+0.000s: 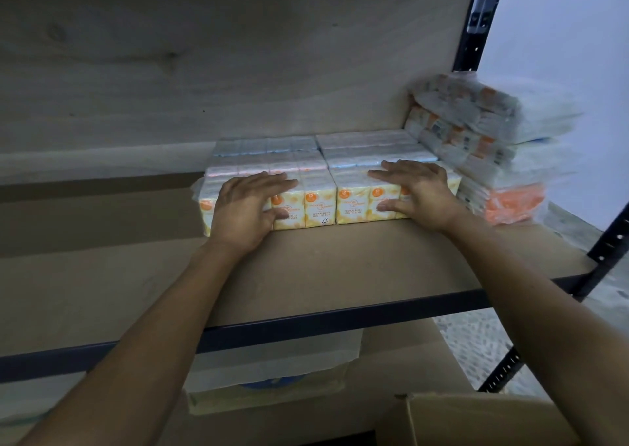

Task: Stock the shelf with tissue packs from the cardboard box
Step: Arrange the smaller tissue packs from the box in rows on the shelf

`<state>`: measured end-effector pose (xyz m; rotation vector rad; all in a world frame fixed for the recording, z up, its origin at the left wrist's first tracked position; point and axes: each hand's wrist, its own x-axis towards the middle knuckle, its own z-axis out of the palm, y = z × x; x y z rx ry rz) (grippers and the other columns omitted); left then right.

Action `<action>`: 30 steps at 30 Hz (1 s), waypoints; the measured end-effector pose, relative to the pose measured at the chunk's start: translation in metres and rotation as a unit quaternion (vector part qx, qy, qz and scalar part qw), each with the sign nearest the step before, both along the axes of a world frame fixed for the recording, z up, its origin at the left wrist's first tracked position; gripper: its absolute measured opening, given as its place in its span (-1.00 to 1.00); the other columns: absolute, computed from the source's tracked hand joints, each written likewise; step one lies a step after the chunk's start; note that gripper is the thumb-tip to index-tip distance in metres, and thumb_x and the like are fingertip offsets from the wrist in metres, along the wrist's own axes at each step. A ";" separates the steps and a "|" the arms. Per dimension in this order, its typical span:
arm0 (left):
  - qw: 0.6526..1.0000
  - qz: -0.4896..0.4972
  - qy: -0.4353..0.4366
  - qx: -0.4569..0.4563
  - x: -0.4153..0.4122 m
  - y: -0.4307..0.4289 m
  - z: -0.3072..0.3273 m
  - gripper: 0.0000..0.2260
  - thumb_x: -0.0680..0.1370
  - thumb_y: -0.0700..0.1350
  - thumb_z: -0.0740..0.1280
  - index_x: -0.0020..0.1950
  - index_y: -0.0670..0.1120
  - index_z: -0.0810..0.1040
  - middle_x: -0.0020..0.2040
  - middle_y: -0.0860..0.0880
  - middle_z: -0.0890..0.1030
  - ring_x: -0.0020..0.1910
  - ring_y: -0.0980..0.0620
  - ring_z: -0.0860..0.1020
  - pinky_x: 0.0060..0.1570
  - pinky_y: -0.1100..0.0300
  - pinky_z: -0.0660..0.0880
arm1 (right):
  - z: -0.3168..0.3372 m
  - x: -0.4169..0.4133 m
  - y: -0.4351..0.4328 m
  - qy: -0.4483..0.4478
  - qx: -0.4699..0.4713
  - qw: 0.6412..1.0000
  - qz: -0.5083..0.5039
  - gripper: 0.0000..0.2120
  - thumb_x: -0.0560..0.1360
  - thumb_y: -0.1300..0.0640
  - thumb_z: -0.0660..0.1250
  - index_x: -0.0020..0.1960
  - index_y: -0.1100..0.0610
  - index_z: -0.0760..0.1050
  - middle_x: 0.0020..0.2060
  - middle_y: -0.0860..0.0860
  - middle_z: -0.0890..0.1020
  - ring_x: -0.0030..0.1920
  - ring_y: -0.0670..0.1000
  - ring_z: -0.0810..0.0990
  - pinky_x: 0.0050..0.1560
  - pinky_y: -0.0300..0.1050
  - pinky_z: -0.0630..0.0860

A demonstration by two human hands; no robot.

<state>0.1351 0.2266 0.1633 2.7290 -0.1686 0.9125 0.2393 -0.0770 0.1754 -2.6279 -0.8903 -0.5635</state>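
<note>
Two bundles of yellow-and-white mini tissue packs stand side by side on the brown shelf board (340, 268). My left hand (248, 204) lies on the front top edge of the left bundle (316, 204), fingers straight over the top and thumb against its front face. My right hand (415, 190) lies the same way on the right bundle (354, 204). The cardboard box (483, 418) shows only as a flap at the bottom right, below the shelf; its contents are hidden.
A leaning stack of plastic-wrapped tissue bundles (490, 139) fills the shelf's right end, with an orange one at the bottom. A black metal upright (476, 23) stands behind it. The dark front rail (306, 326) edges the shelf. Wrapped packs (272, 377) sit on the level below.
</note>
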 end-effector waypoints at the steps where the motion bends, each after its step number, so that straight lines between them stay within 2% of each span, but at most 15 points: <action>1: 1.000 0.001 -0.001 -0.002 0.001 0.000 0.000 -0.54 0.44 0.00 0.44 0.32 0.22 0.47 0.36 0.19 0.46 0.41 0.14 0.33 0.39 0.15 0.08 | 0.000 0.001 0.001 0.001 0.002 1.000 0.000 -0.41 0.40 -0.17 0.40 0.39 -0.23 0.31 0.45 -0.09 0.32 0.47 -0.01 0.20 0.39 0.05 0.00; 12: 1.000 0.007 0.022 0.004 -0.002 -0.003 0.005 -0.53 0.45 0.02 0.43 0.34 0.19 0.43 0.37 0.16 0.45 0.40 0.08 0.32 0.41 0.07 0.07 | 0.005 -0.003 0.002 0.014 -0.031 0.999 -0.018 -0.41 0.43 -0.18 0.36 0.42 -0.22 0.27 0.47 -0.10 0.29 0.48 0.00 0.18 0.45 0.09 0.02; 19: 0.996 -0.009 0.082 0.017 -0.007 -0.004 0.015 -0.48 0.48 0.01 0.41 0.41 0.15 0.36 0.45 0.10 0.36 0.47 0.03 0.23 0.47 0.02 0.03 | 0.015 -0.017 0.010 0.062 -0.063 0.994 -0.057 -0.37 0.46 -0.14 0.35 0.46 -0.20 0.19 0.52 -0.07 0.17 0.53 0.03 0.04 0.48 0.21 -0.10; 23: 0.998 -0.005 0.064 0.017 -0.011 -0.008 0.018 -0.47 0.48 0.00 0.40 0.44 0.10 0.35 0.47 0.07 0.34 0.49 0.02 0.21 0.50 -0.02 0.00 | 0.015 -0.029 0.006 0.046 -0.059 0.995 -0.063 -0.37 0.48 -0.13 0.33 0.48 -0.13 0.17 0.52 -0.03 0.18 0.53 0.04 0.05 0.48 0.21 -0.04; 30: 0.999 -0.050 0.013 -0.012 -0.043 -0.040 0.025 -0.57 0.51 -0.01 0.36 0.38 0.07 0.44 0.39 0.03 0.46 0.43 0.01 0.32 0.46 -0.04 0.09 | 0.022 -0.076 -0.010 0.026 -0.005 0.999 -0.047 -0.46 0.48 -0.06 0.36 0.42 -0.03 0.33 0.45 0.05 0.34 0.46 0.10 0.25 0.43 0.10 0.21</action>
